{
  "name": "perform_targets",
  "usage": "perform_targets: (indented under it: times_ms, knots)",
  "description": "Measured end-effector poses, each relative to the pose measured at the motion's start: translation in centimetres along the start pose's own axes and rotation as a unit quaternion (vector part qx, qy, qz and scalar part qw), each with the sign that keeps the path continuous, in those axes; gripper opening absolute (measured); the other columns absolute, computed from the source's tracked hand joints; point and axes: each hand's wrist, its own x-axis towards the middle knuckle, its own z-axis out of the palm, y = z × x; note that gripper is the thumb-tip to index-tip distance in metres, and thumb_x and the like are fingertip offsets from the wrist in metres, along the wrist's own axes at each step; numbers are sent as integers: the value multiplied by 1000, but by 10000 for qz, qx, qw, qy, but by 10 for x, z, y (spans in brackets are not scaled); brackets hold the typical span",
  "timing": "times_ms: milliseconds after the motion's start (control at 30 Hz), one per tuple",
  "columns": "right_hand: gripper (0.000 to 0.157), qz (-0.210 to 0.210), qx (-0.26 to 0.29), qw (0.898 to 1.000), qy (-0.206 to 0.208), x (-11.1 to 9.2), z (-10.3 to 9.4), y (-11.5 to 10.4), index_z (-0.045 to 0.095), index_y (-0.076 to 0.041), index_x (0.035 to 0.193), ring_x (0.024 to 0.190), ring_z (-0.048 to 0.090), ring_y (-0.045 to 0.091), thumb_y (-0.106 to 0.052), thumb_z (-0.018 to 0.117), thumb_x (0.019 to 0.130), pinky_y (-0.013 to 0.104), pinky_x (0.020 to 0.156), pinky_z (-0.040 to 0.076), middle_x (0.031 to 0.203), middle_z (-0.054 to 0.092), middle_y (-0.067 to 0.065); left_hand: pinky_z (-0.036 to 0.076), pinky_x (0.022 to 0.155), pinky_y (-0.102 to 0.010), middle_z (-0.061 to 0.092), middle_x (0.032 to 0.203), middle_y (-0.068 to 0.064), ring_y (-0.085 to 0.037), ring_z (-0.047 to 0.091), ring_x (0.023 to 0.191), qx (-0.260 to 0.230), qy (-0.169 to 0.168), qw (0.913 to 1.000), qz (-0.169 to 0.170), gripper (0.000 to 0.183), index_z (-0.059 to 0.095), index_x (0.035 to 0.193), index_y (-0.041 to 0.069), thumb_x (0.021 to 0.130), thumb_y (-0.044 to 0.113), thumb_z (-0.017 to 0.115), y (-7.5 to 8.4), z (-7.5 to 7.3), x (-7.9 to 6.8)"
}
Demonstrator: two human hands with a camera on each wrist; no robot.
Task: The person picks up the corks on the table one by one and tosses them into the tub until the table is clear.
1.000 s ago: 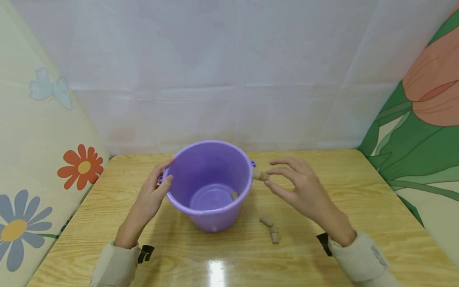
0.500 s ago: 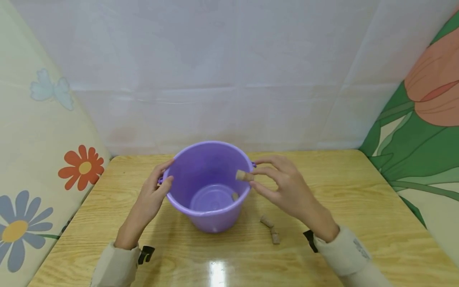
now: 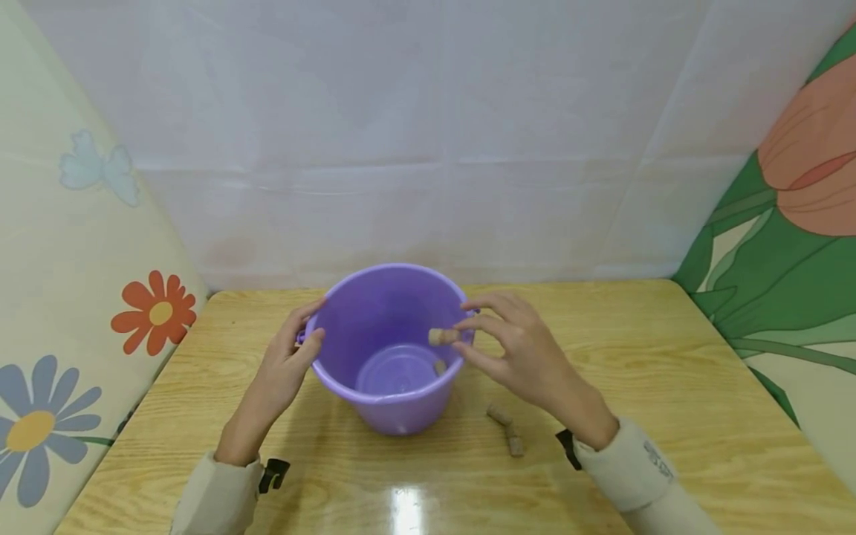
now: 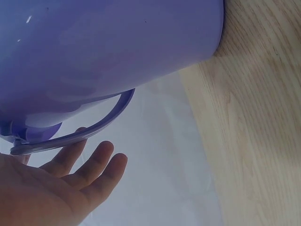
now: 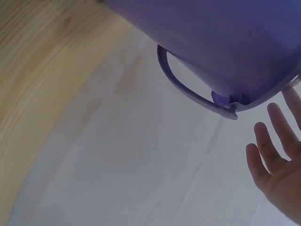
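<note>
A purple bucket [image 3: 401, 416] stands on the table, its mouth facing up. My left hand [image 3: 284, 364] holds its left rim, thumb at the edge. In the left wrist view, the other fingers [image 4: 99, 162] spread beside the bucket's handle [image 4: 108, 120]. My right hand [image 3: 524, 353] pinches a small cork stopper [image 3: 443, 336], pale at one end and browner at the other, over the right side of the bucket's mouth. Another cork [image 3: 439, 366] lies inside near the bottom. In the right wrist view, the right hand's lower fingers [image 5: 265, 146] are extended; the stopper is hidden there.
Two more corks, a tilted cork [image 3: 498, 414] and an upright-lying cork [image 3: 514, 441], lie end to end on the wooden table [image 3: 635, 357], right of the bucket. A white cloth [image 3: 428, 148] hangs behind, with flower-printed panels at both sides.
My right hand has moved left, bringing the pinched cork stopper from outside the bucket's right rim to over its mouth. The left hand stays on the rim.
</note>
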Motion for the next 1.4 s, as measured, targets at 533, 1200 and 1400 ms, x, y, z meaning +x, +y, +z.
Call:
perform_targets:
  times_ms: [533,1200,1400]
  knots:
    - [27,187,28,9996,-194,-1,0,0,76,-10,103,115,59,28,-24,81,80,51,100,47,118,68,10,48,75,-26,58,125,-22,-27,55,95,-7,-1,10000,44,46,41,151,17,105,21,44,0,1,2]
    - [34,252,-115,9995,130,-28,-12,11,74,-5,106,113,61,29,-22,82,78,52,99,47,118,68,11,47,80,-26,56,130,-18,-26,53,105,-45,-83,9999,-77,46,39,152,21,106,24,44,2,0,-2]
    - [31,519,-265,9983,-88,-42,-13,15,75,-6,103,112,61,30,-24,81,78,53,98,46,117,68,10,48,79,-25,56,128,-20,-29,54,104,-43,-45,10000,-76,46,40,151,18,106,22,44,3,0,-2]
